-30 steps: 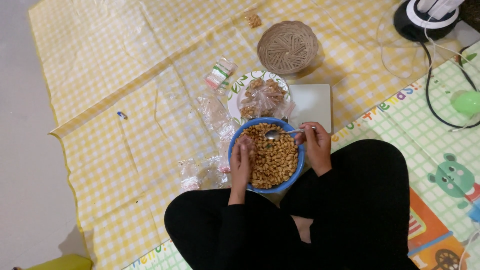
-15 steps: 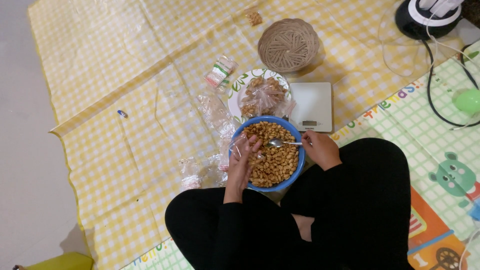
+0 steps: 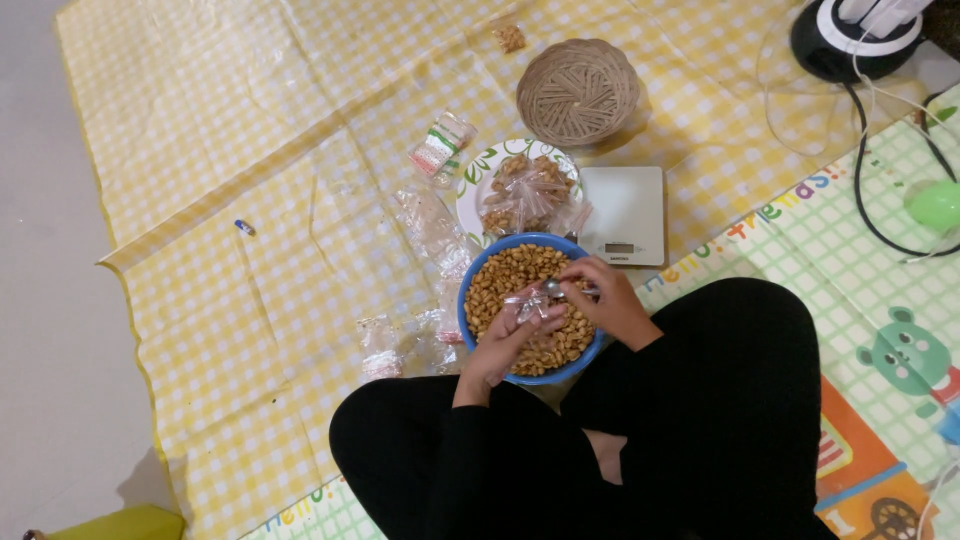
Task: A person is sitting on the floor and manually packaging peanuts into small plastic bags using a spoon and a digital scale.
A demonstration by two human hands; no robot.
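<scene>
A yellow-and-white checked plastic floor sheet spreads far out to the left of the round blue plastic bowl of roasted peanuts, and that stretch offers broad open room apart from a few scattered bags. On the other side of the bowl the sheet ends close by, where a green patterned foam play mat begins. Beyond the bowl, touching its far rim, sits a white plate with a leaf pattern piled with filled clear bags, and just beside that plate lies a flat white kitchen scale. Farther out from the bowl stands an upturned round woven basket. Loose empty clear bags lie against the bowl's left edge.

The bowl sits directly in front of the seated person's black-clad legs, nearly full of golden-brown peanuts. Over its middle, the left hand pinches a small clear plastic bag open, fingers curled around its mouth. The right hand is closed around the handle of a metal spoon, whose bowl end meets the bag's opening.
</scene>
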